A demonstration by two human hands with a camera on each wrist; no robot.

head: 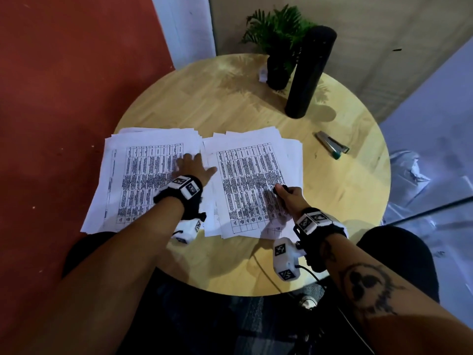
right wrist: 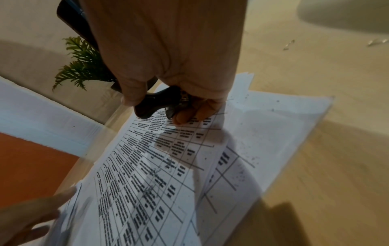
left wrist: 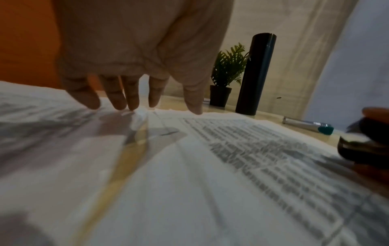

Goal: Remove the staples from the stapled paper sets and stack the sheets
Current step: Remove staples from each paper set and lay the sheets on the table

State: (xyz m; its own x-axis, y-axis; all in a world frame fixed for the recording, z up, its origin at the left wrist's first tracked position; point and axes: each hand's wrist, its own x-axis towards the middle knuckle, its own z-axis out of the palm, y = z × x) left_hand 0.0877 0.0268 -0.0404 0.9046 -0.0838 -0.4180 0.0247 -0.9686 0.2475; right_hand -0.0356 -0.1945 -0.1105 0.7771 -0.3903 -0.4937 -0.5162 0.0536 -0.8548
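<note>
Fingers [right wrist: 185,116] of the right hand [head: 289,194] curl round a small black staple remover [right wrist: 155,104], poised over the right pile [head: 252,180] of printed sheets. Beyond it, the left hand [head: 193,166] lies flat, fingers spread, on the left pile [head: 143,175]. Judged step: between staples; next, find the staple, unseen here; a stapler [head: 332,145] lies farther off.

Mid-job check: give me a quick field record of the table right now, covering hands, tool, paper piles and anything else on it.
left hand: fingers spread flat on left paper pile
right hand: grips black staple remover over right paper pile
piles: side by side, edges uneven
stapler: lying on table, right of the piles, untouched
far side: potted plant, black cylinder
</note>
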